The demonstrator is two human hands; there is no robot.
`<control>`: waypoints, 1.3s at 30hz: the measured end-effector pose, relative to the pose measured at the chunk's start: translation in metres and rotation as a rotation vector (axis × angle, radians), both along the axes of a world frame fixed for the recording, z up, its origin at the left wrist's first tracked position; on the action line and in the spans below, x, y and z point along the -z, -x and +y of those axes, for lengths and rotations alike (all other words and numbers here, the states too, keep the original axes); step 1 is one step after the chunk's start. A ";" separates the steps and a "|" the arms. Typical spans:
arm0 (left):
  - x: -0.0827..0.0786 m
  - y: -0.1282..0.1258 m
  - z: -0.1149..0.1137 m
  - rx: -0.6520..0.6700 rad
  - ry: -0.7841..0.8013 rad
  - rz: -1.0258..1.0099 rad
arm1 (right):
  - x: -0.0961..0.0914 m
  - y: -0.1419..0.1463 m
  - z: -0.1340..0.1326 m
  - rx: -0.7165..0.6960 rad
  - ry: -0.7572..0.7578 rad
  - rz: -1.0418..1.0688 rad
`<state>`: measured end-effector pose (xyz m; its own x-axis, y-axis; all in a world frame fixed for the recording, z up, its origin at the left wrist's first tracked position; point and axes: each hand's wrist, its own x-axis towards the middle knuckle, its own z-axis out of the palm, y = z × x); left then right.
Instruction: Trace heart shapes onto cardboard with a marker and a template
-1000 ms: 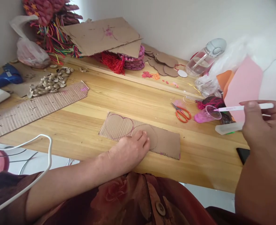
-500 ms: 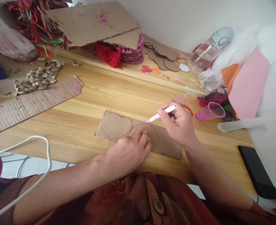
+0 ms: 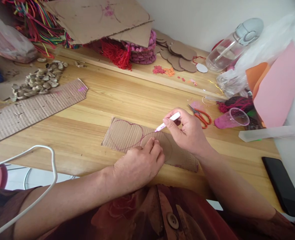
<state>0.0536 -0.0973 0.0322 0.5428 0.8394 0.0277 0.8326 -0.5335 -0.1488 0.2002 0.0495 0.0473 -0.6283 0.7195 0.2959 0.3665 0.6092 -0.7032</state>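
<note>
My right hand [image 3: 187, 133] pinches a white-barrelled marker [image 3: 172, 120] with a pink-purple tip. That tip touches down at the top edge of a rounded cardboard cutout [image 3: 166, 144], which lies flat on a corrugated cardboard strip [image 3: 112, 133]. Bunched fingers of my left hand [image 3: 143, 158] press the cutout against the strip and cover its lower left part. To the left of the cutout, a purple outline with a notched top is drawn on the strip. A purple line also runs along the cutout's upper left edge.
Scissors with orange handles [image 3: 201, 116] and a pink-stained plastic cup [image 3: 224, 121] stand right of my right hand. A phone [image 3: 282, 186] lies at the right edge. Shells [image 3: 41, 81] and a long cardboard piece [image 3: 37, 110] lie left. Cardboard cutouts [image 3: 182, 50] and a water bottle [image 3: 221, 53] sit behind.
The marker tip has shifted slightly left along the cutout's upper edge, my right hand with it. The scissors now show more fully. My view has shifted a little; my left hand stays on the cutout.
</note>
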 end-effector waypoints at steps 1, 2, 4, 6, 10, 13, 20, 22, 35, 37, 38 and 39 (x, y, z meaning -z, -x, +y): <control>0.000 0.000 0.000 0.000 0.000 -0.001 | 0.000 -0.001 0.000 0.006 -0.007 -0.009; 0.000 0.000 0.000 0.000 0.003 0.000 | 0.000 -0.001 0.001 0.010 -0.013 -0.017; 0.000 -0.001 0.000 -0.001 0.010 0.005 | -0.001 -0.004 0.003 0.012 -0.022 -0.025; 0.000 -0.001 0.000 -0.005 0.011 0.004 | -0.002 -0.007 0.005 0.017 -0.036 -0.033; 0.000 -0.001 0.001 -0.009 0.009 0.005 | -0.004 -0.011 0.008 0.032 -0.078 -0.066; -0.001 -0.001 0.001 -0.004 0.006 0.014 | -0.006 -0.011 0.006 0.044 -0.077 -0.042; -0.003 -0.001 0.000 -0.006 0.030 0.021 | -0.004 -0.003 -0.001 -0.012 -0.026 0.007; -0.004 -0.001 0.000 -0.001 0.040 0.021 | -0.004 0.000 -0.001 -0.018 -0.010 0.021; -0.004 0.000 0.000 -0.005 -0.008 0.004 | -0.002 0.014 -0.002 -0.091 0.053 -0.021; -0.004 0.000 0.001 -0.002 0.009 0.010 | -0.002 0.010 0.003 -0.078 0.042 -0.042; -0.005 0.000 0.001 -0.002 0.018 0.015 | -0.002 0.007 0.005 -0.068 0.033 -0.049; -0.005 0.000 0.001 -0.004 0.025 0.019 | -0.002 0.004 0.007 -0.057 0.022 -0.051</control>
<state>0.0538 -0.0962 0.0374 0.5396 0.8419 -0.0034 0.8319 -0.5337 -0.1516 0.1958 0.0567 0.0488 -0.6824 0.6881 0.2467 0.3672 0.6145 -0.6983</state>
